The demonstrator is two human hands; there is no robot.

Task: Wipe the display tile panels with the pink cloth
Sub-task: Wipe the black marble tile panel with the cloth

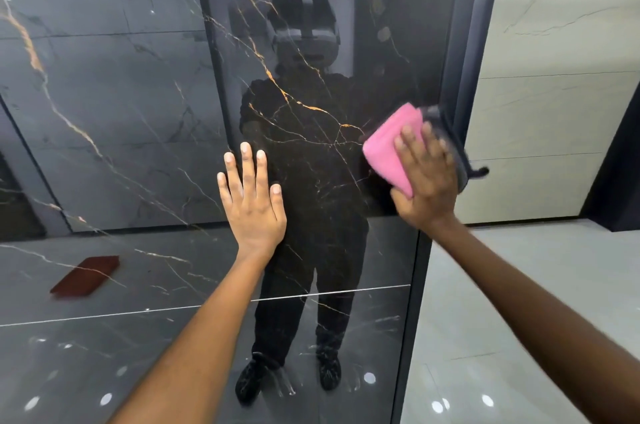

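Note:
A glossy black marble display tile panel with gold and white veins stands upright in front of me and mirrors a person wearing a headset. My left hand lies flat on the panel near its middle, fingers straight and spread. My right hand presses a folded pink cloth against the panel close to its right edge. The fingers lie straight over the cloth. A dark grey side of the cloth sticks out past the hand to the right.
A dark metal frame borders the panel on the right. Beyond it stands a cream tile panel on a light grey floor. The black panel reflects ceiling lights and a red mat at lower left.

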